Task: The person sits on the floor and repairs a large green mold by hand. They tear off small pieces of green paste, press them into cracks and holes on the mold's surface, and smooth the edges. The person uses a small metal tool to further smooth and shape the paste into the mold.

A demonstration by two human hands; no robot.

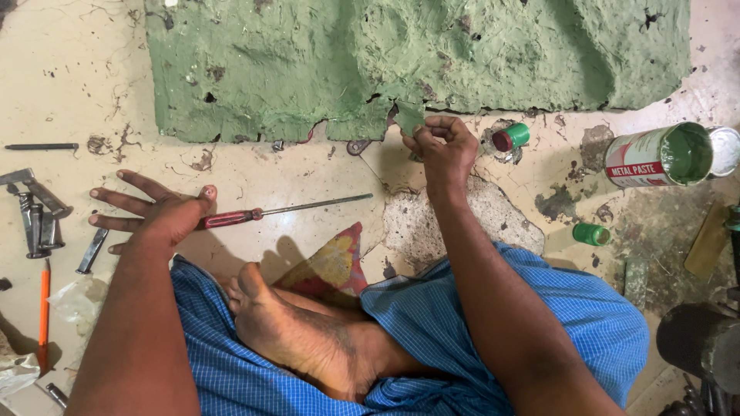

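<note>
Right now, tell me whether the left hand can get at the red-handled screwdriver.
Probably yes. The left hand is spread on the floor with its thumb right by the red-handled screwdriver, and nothing lies between them.

Cracked, stained cream floor (293, 177). Lying on it:
- rough green slab (401, 62), top centre, ragged lower edge
- red-handled screwdriver (262, 213), shaft pointing right
- black rod (42, 146), far left
- cluster of metal tools (35, 212), left edge
- orange pencil (44, 308), lower left
- crumpled plastic (73, 300) just beside pencil
- small green-capped bottle (510, 139) below slab edge
- green cap (591, 234) further right, well apart from bottle
- open tin (655, 156) on its side, green paste inside, lid (724, 150) touching its mouth
- red-yellow cloth (331, 266), centre
</note>
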